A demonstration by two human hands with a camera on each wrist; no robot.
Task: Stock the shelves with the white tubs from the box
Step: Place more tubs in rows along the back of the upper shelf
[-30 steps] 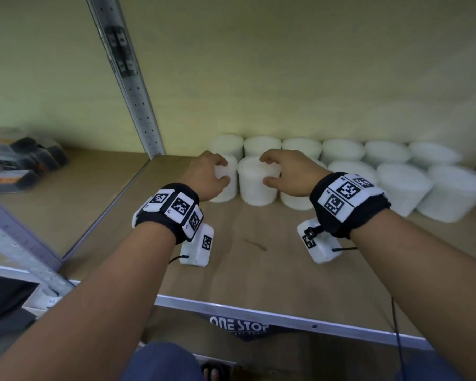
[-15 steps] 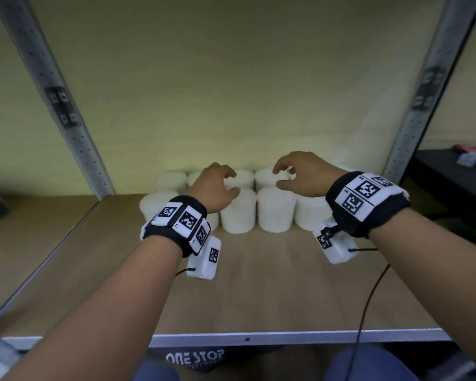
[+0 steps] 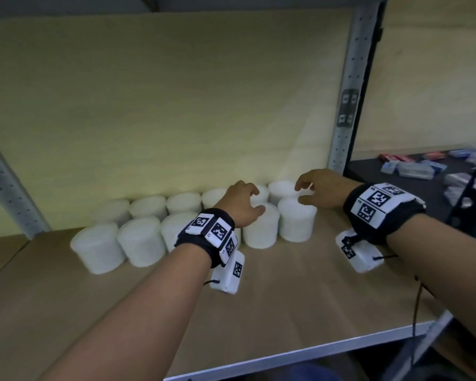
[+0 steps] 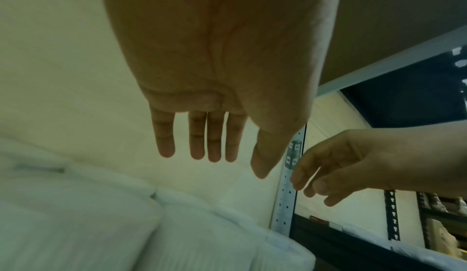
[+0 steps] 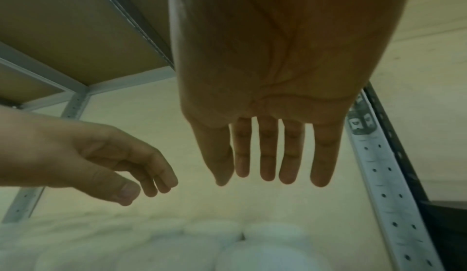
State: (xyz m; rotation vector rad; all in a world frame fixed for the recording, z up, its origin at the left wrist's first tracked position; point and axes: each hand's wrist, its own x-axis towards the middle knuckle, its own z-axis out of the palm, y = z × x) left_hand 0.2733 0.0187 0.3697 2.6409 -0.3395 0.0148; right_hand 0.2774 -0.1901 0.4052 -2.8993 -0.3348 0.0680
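Observation:
Two rows of white tubs (image 3: pixel 142 242) stand on the wooden shelf (image 3: pixel 286 292) against its back wall. My left hand (image 3: pixel 256 199) hovers just over a front-row tub (image 3: pixel 260 229) near the right end, fingers spread and empty. My right hand (image 3: pixel 300 192) hovers over the last tubs (image 3: pixel 296 221), also empty. In the left wrist view the left hand (image 4: pixel 227 165) shows straight fingers above tub lids (image 4: pixel 76 225). The right wrist view shows the right hand (image 5: pixel 267 182) stretched out over the tubs (image 5: pixel 265 255). No box is in view.
A perforated metal upright (image 3: pixel 344 105) stands just right of the tubs, another upright (image 3: pixel 3 182) at the left. Beyond the right post is a dark shelf with small packets (image 3: pixel 412 169). Bare board lies in front of the tubs up to the metal front edge (image 3: pixel 313 350).
A second ago each hand held a front-row tub at the left end. Both have let go, lifted and moved right along the rows. My view has swung right.

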